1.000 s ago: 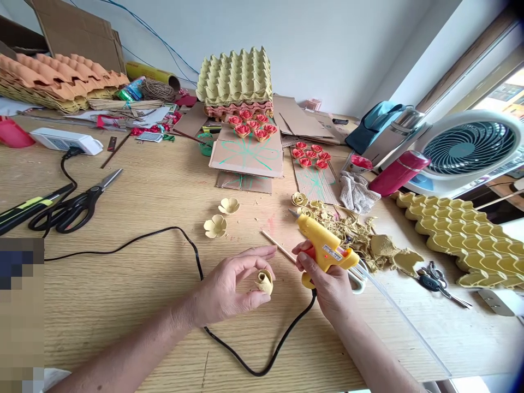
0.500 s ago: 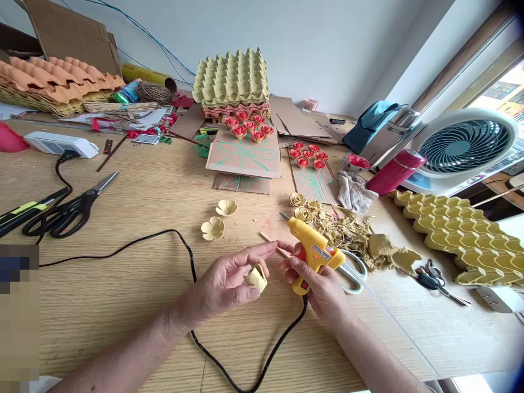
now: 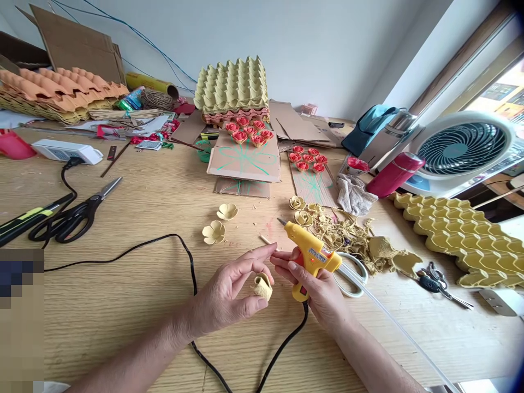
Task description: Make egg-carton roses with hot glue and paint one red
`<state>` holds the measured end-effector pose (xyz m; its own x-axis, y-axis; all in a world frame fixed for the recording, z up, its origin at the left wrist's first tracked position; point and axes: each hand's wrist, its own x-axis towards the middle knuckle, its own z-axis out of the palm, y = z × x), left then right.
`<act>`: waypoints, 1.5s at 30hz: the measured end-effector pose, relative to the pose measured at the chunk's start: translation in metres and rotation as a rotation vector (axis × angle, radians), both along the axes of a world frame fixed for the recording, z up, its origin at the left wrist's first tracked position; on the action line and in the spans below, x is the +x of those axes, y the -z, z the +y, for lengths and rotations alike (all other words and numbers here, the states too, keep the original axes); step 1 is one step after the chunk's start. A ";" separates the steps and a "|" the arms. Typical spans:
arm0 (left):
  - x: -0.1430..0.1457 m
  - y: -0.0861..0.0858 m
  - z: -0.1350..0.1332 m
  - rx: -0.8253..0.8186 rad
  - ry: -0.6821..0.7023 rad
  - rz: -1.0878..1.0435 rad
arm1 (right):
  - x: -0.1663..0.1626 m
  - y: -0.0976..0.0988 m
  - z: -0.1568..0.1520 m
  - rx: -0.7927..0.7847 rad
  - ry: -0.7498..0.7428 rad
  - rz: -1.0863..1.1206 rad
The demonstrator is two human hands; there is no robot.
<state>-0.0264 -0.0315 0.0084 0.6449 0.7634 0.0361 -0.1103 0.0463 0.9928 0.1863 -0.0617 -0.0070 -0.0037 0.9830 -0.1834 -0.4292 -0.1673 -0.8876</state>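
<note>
Between thumb and fingers, my left hand pinches a small rolled flower bud of yellow egg-carton pulp. My right hand is wrapped round a yellow hot glue gun, its nozzle pointing up and left, away from the bud. A clear glue stick trails from the gun's back. Beyond my hands lie two open pulp petal cups. A thin stick lies behind my fingertips, partly hidden. Curled pulp roses sit beside a heap of pulp scraps.
Black scissors and a power strip lie left. The glue gun's black cord loops across the table. Red flowers rest on cardboard at the back, before stacked egg trays. To the right are keys, a flask and a fan.
My left hand has shifted slightly right and turned the bud, so its rolled top opening now shows. The glue gun stays in my right hand, moved slightly. The view has tilted a little.
</note>
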 end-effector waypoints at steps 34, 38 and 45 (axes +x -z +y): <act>0.001 0.003 0.006 0.689 -0.467 0.339 | 0.038 -0.019 0.017 0.170 0.310 -0.856; 0.001 0.007 0.005 0.722 -0.458 0.313 | 0.043 -0.024 0.020 0.209 0.303 -0.834; 0.003 0.007 0.004 0.697 -0.466 0.297 | 0.039 -0.041 0.026 0.262 0.231 -0.780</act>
<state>-0.0237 -0.0271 0.0010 0.3306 0.8178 0.4710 0.3000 -0.5642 0.7692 0.2258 -0.0358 0.0342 0.2345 0.9546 0.1835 0.3228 0.1016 -0.9410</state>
